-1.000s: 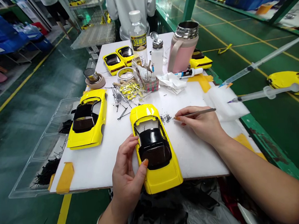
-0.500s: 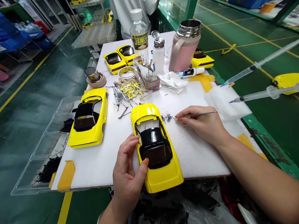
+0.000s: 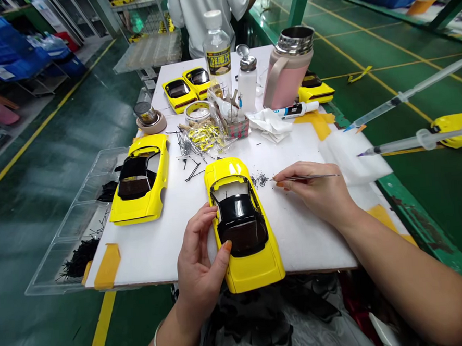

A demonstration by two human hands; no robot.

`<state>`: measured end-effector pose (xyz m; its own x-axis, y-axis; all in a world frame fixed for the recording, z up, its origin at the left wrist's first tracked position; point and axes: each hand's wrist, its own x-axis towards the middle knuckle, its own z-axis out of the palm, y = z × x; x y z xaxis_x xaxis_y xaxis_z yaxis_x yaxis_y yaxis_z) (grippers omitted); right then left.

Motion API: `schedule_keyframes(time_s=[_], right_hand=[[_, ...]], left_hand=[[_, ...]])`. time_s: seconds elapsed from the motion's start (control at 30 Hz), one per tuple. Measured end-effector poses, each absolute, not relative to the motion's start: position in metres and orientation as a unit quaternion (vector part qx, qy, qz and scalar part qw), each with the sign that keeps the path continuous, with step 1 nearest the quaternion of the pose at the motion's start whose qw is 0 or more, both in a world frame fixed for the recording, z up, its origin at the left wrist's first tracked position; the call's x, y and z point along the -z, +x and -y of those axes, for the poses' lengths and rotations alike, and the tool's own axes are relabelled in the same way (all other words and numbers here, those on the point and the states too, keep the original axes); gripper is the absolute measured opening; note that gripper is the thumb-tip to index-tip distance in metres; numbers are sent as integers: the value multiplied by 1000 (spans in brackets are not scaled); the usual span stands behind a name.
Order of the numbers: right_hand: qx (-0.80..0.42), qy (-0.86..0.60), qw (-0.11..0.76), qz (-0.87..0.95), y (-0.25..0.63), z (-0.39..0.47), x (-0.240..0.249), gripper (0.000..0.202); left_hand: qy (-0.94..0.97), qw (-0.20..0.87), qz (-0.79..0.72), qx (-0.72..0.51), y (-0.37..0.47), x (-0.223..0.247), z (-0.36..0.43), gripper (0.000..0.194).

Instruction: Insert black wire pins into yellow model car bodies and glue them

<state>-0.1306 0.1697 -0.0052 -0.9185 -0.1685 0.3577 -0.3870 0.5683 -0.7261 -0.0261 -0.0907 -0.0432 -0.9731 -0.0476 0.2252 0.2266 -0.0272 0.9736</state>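
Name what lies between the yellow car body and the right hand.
In the head view, scattered tiny black bits lie on the white board between the yellow car body and the right hand, with the tip of the slim tool beside them.

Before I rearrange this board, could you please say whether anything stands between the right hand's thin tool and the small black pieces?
Nothing visible does: the thin tool in the right hand points at the small black pieces; whether it touches them is unclear.

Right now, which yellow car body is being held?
The yellow car body front and center, in the left hand; the other car bodies lie away from that hand.
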Motion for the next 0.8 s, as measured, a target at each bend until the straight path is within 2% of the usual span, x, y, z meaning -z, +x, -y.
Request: schedule_keyframes(time_s=[0.1,0.3,0.5,0.8], right_hand=[[-384,253,171,871,-116,-165,-6,13],[-333,366,181,850,-75,-160,-8,26],[-319,387,215,838,-66,-161,3,30],[-301,405,209,838,-64,-163,7,25]], left_hand=[[-63,95,693,712,-26,44,91,47],[-60,88,693,713,-26,44,90,47],[-52,91,694,713,-25,42,90,46],[-42,93,694,712,-26,42,88,47]])
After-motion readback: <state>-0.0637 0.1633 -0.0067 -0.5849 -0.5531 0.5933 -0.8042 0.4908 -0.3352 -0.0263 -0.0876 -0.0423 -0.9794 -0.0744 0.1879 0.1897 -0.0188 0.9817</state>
